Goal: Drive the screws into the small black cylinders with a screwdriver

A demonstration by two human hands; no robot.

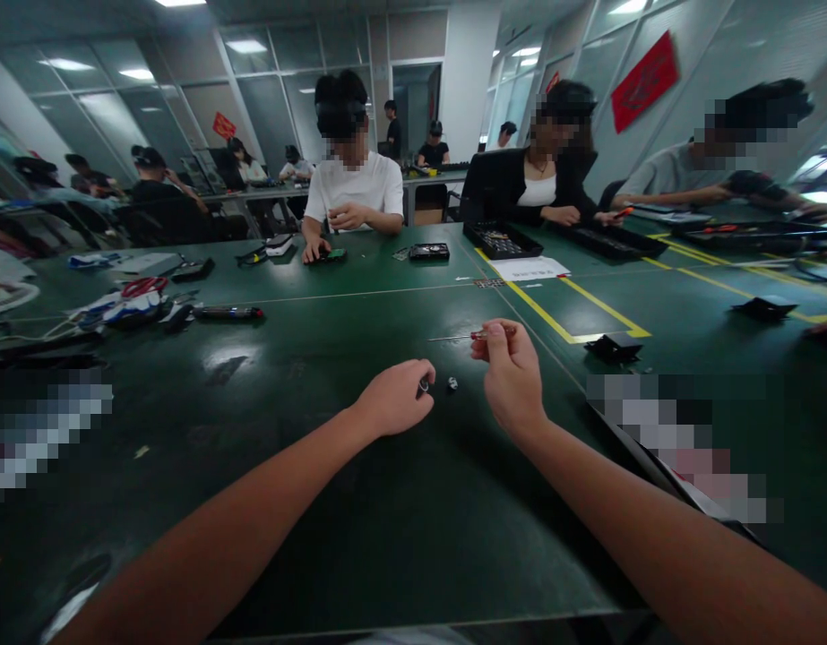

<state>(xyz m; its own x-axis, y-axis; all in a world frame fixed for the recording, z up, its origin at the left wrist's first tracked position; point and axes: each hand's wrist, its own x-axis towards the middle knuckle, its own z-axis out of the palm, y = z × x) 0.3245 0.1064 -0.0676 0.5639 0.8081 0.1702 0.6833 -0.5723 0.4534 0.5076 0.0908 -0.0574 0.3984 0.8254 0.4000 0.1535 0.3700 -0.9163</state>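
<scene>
The left hand (396, 394) pinched a small metal part (423, 386) on the green surface (359, 520), while the right hand (511, 372) pinched a thin screwdriver (467, 337), apparently needing careful alignment.

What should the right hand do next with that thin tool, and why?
Probably lower the thin tool tip toward the small metal part. The right hand holds it above the table, while the left hand pinches a small piece beside that part.
</scene>
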